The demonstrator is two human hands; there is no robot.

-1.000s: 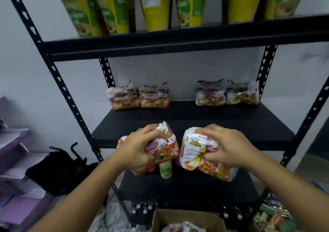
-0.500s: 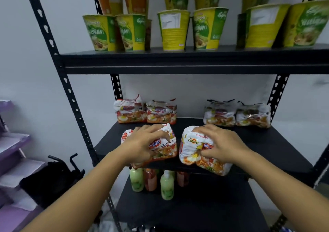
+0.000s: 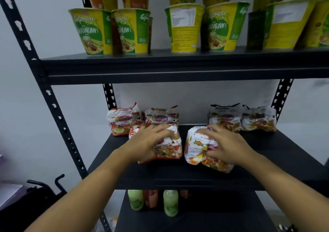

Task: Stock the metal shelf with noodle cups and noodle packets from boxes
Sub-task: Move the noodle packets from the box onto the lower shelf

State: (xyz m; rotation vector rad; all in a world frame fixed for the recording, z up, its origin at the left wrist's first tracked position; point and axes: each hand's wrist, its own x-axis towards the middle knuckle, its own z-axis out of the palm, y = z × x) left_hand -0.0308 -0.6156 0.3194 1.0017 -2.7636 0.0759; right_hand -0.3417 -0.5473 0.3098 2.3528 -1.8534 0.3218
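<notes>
- My left hand (image 3: pixel 151 142) grips the left packet (image 3: pixel 167 153) at the shelf's (image 3: pixel 178 176) front. It looks light, crinkly and slippery, with brittle noodles inside, so I'd hold the flat sides gently.
- My right hand (image 3: pixel 226 146) clamps the right packet (image 3: pixel 197 148), just beside it.
- Back packets (image 3: pixel 225 118) along the shelf's rear limit my push; cups (image 3: pixel 185 27) stand above.

Bare strip of middle shelf (image 3: pixel 293 151) between left back packets (image 3: pixel 122 121) and right back packets (image 3: pixel 258 119), upper shelf (image 3: pixel 178 71) overhead.

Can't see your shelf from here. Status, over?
Left hand grips left packet, right hand grips right packet. Both at middle shelf, front. Back packets behind, nothing blocking.
</notes>
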